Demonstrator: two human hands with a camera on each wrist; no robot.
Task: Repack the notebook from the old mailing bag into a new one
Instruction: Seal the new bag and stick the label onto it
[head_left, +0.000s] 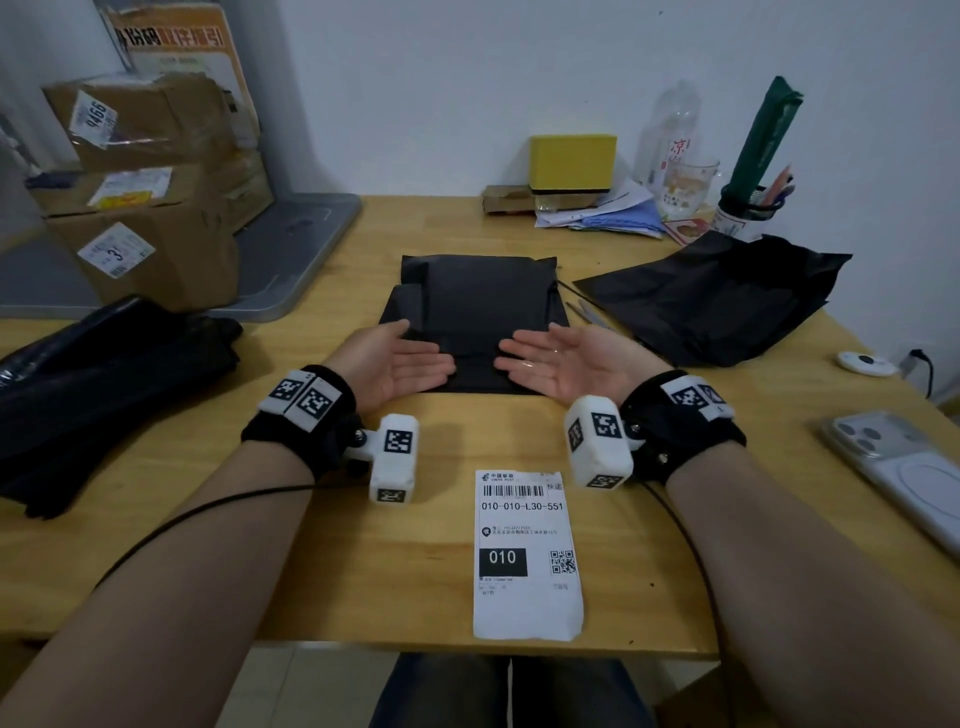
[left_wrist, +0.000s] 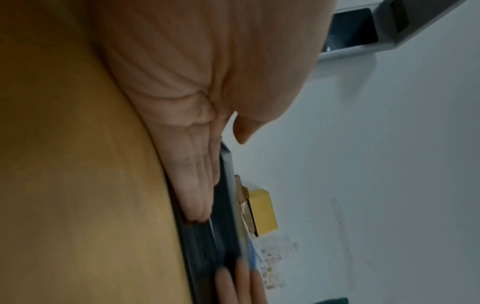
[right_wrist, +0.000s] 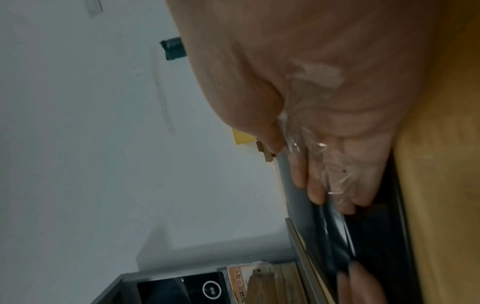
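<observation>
You sat at a small parcel-handling desk, a home office or mailroom corner by the look of it. Taped cardboard boxes (head_left: 140, 176) with shipping stickers were stacked on your left beside a grey scale platform (head_left: 291, 249). A printed China Post shipping label (head_left: 524, 556) lay on the wooden table (head_left: 363, 571), black mailing bags (head_left: 717, 296) lay on it too, and a pen holder (head_left: 743, 213) stood against the plain white wall.

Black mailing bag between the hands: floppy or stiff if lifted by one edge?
The mailing bag lies flat and boxy, so its filled middle is probably stiff. Its folded flaps look thin, likely floppy. The glossy film may slip under open palms.
</observation>
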